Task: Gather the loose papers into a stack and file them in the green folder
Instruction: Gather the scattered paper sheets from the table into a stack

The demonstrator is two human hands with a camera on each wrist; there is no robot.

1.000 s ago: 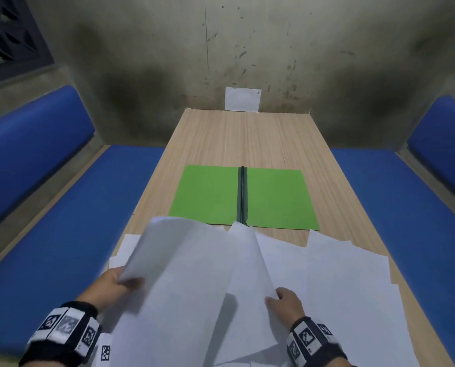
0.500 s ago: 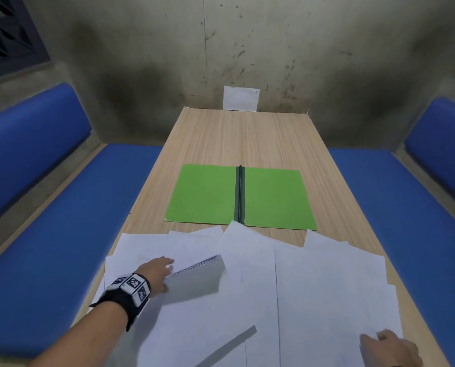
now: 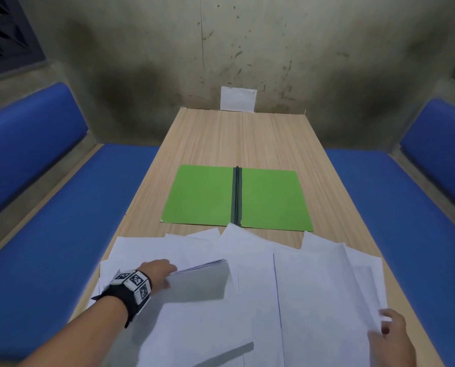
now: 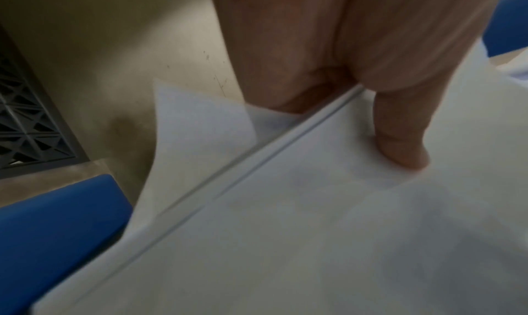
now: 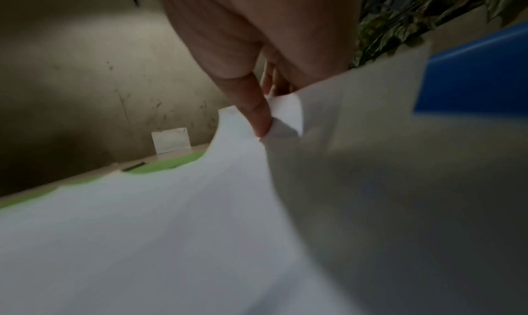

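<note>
While your head view shows the green folder (image 3: 237, 198) lying open beyond the loose papers (image 3: 314, 287) on the table (image 3: 237, 139), your left hand (image 3: 159, 272) grips a gathered stack (image 3: 198, 282). At the left wrist, thumb pinches it steady. At the right wrist, your right hand (image 5: 257, 55) pinches a sheet's corner, having reached further than half a second ago.

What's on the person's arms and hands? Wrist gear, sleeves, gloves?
Left hand: bare, no glove; a black wristband carries white blocks printed with black square fiducial markers. The forearm is bare, no sleeve. Right hand: bare; its wrist is cut off by the frame edge.
</note>
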